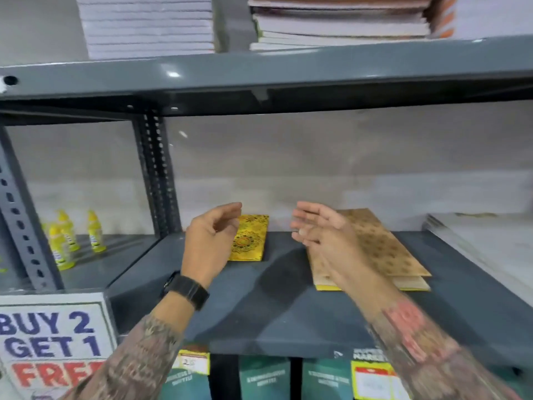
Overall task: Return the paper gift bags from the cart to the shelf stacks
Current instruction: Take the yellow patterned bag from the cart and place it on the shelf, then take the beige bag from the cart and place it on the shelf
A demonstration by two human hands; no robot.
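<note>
The head view shows a grey metal shelf [274,307] carrying two lots of paper gift bags: one small yellow bag [251,238] with a dark mandala print lying flat toward the left, and a brown patterned stack [383,249] of at least two bags lying flat to the right, a yellow edge showing beneath it. The left hand [210,241], a black watch [186,290] on its wrist, hovers just over the left edge of the yellow bag with fingers loosely curled and holding nothing. The right hand [323,235] hangs above the near left corner of the brown stack, fingers spread apart and empty. On the neighbouring shelf bay to the left stand three yellow bottles [65,241]. Stacks of notebooks [340,24] fill the shelf above. A "BUY 2 GET 1 FREE" sign [52,345] sits lower left.
</note>
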